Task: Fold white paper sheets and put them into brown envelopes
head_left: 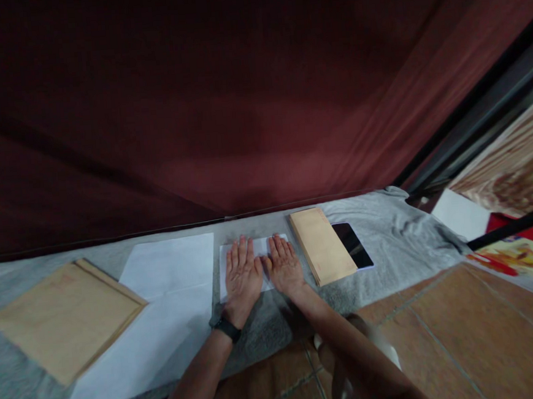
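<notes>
My left hand [241,278] and my right hand [284,265] lie flat side by side, fingers stretched out, palms down on a small folded white sheet of paper [257,247]. The sheet rests on a grey cloth [388,227] spread over the floor. A black band sits on my left wrist. Just right of my right hand lies a stack of tan envelopes [322,244]. To the left of my left hand lie large white sheets [164,306].
A dark phone [353,245] lies right of the tan envelopes. A second stack of tan envelopes [68,316] sits at the far left. A dark red curtain [222,104] hangs behind the cloth. Brown floor tiles [466,331] run along the near side, with colourful printed material [520,256] at right.
</notes>
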Demonstrator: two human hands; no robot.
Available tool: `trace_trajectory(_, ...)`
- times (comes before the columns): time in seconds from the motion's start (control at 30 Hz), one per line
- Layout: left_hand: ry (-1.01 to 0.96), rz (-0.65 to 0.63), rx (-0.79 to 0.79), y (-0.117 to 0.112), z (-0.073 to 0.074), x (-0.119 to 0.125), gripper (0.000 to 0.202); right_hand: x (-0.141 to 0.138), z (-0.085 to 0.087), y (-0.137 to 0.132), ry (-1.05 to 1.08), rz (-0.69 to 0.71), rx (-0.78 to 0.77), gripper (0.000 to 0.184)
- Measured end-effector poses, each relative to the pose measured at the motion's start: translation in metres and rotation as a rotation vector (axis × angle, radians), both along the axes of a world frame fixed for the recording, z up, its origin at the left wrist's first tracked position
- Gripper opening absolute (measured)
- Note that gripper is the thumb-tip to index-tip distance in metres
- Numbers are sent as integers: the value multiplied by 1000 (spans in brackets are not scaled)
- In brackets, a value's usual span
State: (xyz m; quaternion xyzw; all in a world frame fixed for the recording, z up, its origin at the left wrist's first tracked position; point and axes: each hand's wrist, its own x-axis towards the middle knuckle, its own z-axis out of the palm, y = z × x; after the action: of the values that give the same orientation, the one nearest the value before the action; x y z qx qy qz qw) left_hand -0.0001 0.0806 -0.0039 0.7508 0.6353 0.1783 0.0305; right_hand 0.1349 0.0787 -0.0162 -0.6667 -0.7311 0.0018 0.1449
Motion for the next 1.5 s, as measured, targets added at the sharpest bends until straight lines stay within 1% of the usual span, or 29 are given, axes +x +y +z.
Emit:
trace_trajectory(0.1,17,-53,-20,5,-3,4,56,0,0,0,1,-1,-18,59)
trace_trajectory(0.23,27,-10,-33,5,-7,0,57,0,-1,0,10,-27,22,61)
trace_trajectory(0.33,31,19,-35,2,-6,-6,59,0,-2,-1,19,-54,55,64)
trace_trajectory(0.53,22,48,-37,0,-2,-9,61,1,-4,-1,28,-79,62,65)
trace_trajectory(0.67,38,51,-48,-1,1,-8,60,0,0,-2,40,-135,99,62)
trace_trajectory(0.73,52,52,-62,-1,2,-8,59,-4,5,-2,45,-87,105,61)
trace_trajectory(0.83,56,35,-61,-3,4,-9,58,-12,10,-2,67,111,73,56)
trace_trajectory(0.9,63,23,-35,-3,3,-10,58,-16,10,-2,87,176,45,54)
trace_trajectory(1.0,66,8,33,-3,-2,-11,57,-14,4,0,94,134,41,54)
trace_trajectory(1.13,27,-1,110,-1,-10,-12,58,-2,-3,2,65,77,66,55)
trace_trajectory(1.33,-31,40,147,0,-13,-11,62,3,-6,2,44,-3,93,61)
trace_trajectory(1.5,-30,80,155,2,-17,-10,64,4,-11,3,46,-73,141,63)
